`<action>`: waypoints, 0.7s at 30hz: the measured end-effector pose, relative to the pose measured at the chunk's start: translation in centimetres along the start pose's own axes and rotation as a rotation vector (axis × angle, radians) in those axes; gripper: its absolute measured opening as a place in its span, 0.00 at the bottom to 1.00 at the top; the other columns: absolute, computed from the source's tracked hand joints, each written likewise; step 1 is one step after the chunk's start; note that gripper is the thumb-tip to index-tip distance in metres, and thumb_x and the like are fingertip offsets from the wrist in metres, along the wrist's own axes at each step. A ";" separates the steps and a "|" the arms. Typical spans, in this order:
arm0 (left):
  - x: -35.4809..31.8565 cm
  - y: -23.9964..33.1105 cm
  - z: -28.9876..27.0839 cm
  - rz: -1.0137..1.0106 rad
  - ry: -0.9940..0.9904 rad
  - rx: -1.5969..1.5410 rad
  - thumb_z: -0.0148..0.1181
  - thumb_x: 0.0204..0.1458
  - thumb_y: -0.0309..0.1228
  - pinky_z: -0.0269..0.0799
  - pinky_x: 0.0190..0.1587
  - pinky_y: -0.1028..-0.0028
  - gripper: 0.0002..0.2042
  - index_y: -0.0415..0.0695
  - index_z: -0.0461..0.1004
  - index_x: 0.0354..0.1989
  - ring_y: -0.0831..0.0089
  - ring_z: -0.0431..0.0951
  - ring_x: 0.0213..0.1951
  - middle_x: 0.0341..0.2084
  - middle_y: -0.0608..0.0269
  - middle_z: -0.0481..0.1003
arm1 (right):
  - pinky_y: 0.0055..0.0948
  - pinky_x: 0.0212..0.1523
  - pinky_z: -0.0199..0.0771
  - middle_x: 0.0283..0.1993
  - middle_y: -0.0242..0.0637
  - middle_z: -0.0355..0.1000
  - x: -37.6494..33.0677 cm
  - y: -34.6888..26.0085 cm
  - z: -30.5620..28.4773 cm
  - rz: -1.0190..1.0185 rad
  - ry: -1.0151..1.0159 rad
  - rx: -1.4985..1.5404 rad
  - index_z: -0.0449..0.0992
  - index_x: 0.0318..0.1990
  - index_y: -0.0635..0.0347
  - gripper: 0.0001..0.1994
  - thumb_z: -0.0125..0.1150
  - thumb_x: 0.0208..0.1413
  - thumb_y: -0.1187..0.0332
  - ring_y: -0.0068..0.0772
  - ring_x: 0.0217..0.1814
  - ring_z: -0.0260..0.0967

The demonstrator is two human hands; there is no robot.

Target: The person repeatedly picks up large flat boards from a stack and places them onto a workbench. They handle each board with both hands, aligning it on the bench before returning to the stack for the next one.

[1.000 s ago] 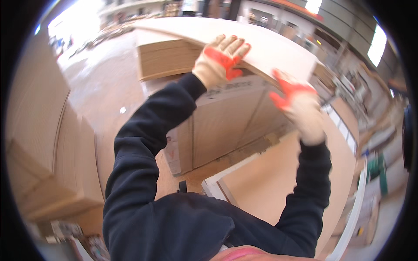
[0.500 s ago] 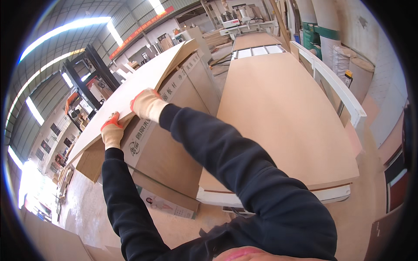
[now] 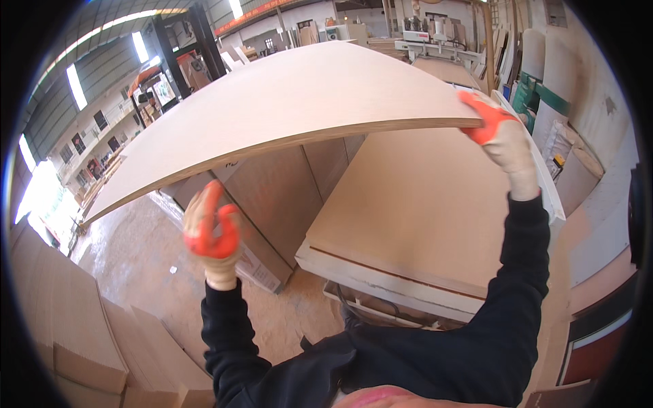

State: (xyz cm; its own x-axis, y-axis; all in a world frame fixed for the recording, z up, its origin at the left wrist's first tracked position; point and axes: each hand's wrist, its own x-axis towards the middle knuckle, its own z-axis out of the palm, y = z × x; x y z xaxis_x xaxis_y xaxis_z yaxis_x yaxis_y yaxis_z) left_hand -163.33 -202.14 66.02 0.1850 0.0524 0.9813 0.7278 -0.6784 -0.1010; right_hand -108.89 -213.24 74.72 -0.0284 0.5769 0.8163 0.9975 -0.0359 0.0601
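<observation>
A large pale plywood sheet [image 3: 306, 95] is tilted across the space in front of me, its layered edge facing me. My right hand [image 3: 496, 129], in a cream glove with an orange palm, grips the sheet's right corner. Below the sheet's near edge hangs my left hand [image 3: 214, 228], gloved the same way, apart from the sheet with its fingers spread and slightly blurred. Under the sheet stands a tall stack of boards [image 3: 272, 190] with a printed side. To its right, another flat board [image 3: 415, 211] lies on a white machine bed [image 3: 388, 280].
A white rail [image 3: 548, 187] runs along the bed's right side. White duct bags with green bands [image 3: 537, 95] stand by the right wall. More stacked boards [image 3: 61, 299] are at lower left. A forklift [image 3: 173, 54] is behind the sheet, and a machine [image 3: 439, 37] farther back.
The plywood sheet has swung up and right, its corner now over the machine bed. My right hand moved right with it. The left hand has come off the edge and dropped lower.
</observation>
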 end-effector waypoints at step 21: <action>-2.7 -3.6 -3.2 -0.902 0.522 -1.201 0.52 0.71 0.59 0.71 0.68 0.48 0.32 0.50 0.65 0.74 0.59 0.68 0.71 0.72 0.59 0.68 | 0.26 0.14 0.71 0.30 0.39 0.79 -7.2 12.9 -2.1 0.908 -0.349 1.074 0.79 0.56 0.56 0.30 0.69 0.63 0.38 0.31 0.15 0.73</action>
State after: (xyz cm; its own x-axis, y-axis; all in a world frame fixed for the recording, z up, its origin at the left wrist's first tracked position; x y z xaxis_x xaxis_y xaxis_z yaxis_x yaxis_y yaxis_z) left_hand -168.52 -202.15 64.28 -0.4208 0.6649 0.6171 -0.5000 -0.7376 0.4538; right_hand -95.96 -219.53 70.85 0.4878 0.8601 0.1494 0.2327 0.0368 -0.9718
